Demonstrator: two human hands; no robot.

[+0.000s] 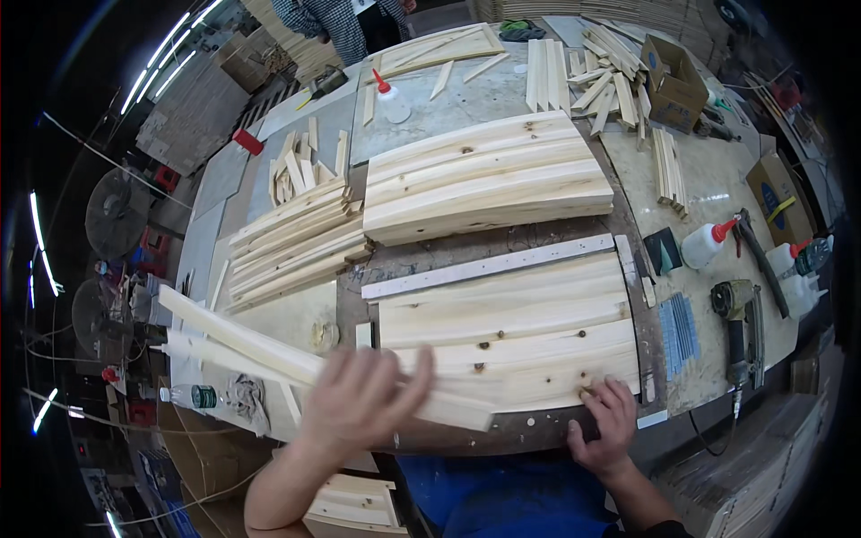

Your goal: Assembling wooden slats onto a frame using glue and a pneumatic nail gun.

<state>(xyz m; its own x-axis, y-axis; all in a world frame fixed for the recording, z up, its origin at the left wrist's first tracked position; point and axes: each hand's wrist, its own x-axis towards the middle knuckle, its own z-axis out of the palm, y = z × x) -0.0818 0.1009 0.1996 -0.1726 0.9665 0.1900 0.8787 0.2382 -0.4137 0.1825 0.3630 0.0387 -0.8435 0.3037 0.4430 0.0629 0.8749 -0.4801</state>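
My left hand [354, 399], blurred by motion, is closed round a long pale wooden strip [238, 332]. The strip slants from the left across the near left corner of a flat knotty wooden panel [502, 336]; whether it touches the panel I cannot tell. My right hand [612, 426] rests at the panel's near right corner, fingers bent over its surface and thumb apart by the near edge. A pale straight bar [489, 267] runs along the panel's far side, and another bar [635, 309] stands along its right side.
Beyond lies a thick stack of panels [484, 179], with piled strips [296, 238] to its left. Glue bottles [708, 244], a nail gun [737, 327] and blue nail strips [679, 332] lie on the right. A water bottle [190, 395] is at left. Another person [354, 27] stands across the table.
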